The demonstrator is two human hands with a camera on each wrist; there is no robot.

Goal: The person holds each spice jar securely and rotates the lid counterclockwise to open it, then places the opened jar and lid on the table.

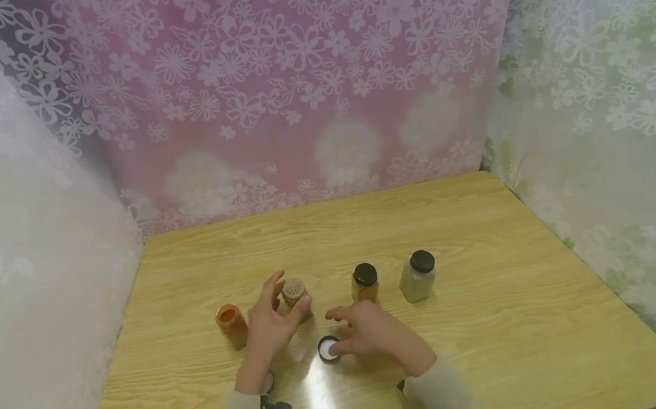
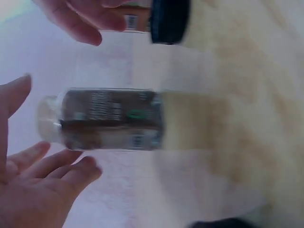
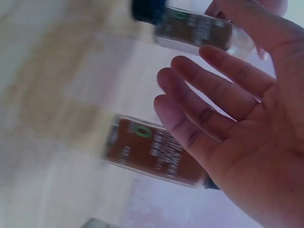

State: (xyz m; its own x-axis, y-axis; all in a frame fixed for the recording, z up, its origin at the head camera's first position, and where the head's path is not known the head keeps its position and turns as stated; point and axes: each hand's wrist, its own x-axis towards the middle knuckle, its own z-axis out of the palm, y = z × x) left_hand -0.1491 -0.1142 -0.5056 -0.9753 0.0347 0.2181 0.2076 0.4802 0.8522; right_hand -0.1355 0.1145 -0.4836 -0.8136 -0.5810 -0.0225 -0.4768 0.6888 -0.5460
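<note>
A spice jar [image 1: 296, 296] with a pale perforated shaker top stands uncapped on the table. My left hand [image 1: 270, 322] is spread around it, thumb on one side and fingers on the other; in the left wrist view a gap shows between the jar [image 2: 111, 118] and the fingers. Just right of it, my right hand [image 1: 373, 333] hovers with extended fingers over a black lid [image 1: 328, 349] whose white inside faces up. The right wrist view shows that palm holding nothing. Behind the right hand is a black-capped jar of brown spice [image 1: 365, 284], partly hidden by it.
An uncapped jar of orange-red spice [image 1: 233, 326] stands left of the left hand. A black-capped jar of pale powder [image 1: 418, 277] is at the right. Another lid [image 1: 269, 381] lies partly hidden beside the left wrist. Floral curtains [image 1: 301, 97] enclose the wooden table [image 1: 508, 346].
</note>
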